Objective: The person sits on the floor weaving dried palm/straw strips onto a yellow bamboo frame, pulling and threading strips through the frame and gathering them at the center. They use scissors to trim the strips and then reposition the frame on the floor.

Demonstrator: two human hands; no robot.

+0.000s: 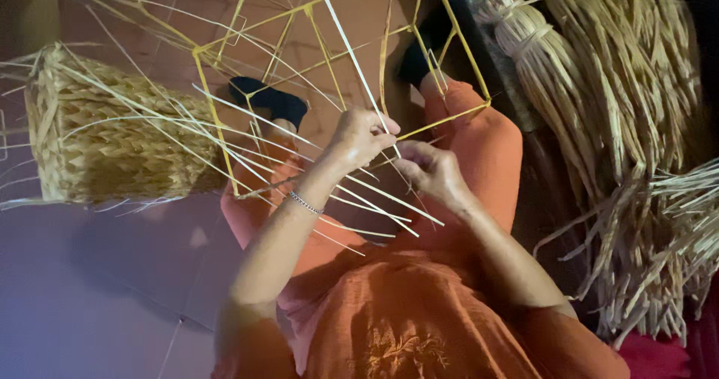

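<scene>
A seated person in orange clothes works over their lap. The left hand (361, 135) pinches a pale straw strand (352, 53) that rises toward the top edge. Just beside it, the right hand (431, 171) curls closed around thin strands at a yellow wire frame (449, 120) resting on the knees. Farther left stands a woven straw basket (105, 135); farther right lie bundles of dried straw (622, 87).

Yellow wire frame (449, 19), pale straw strips (352, 49)
</scene>
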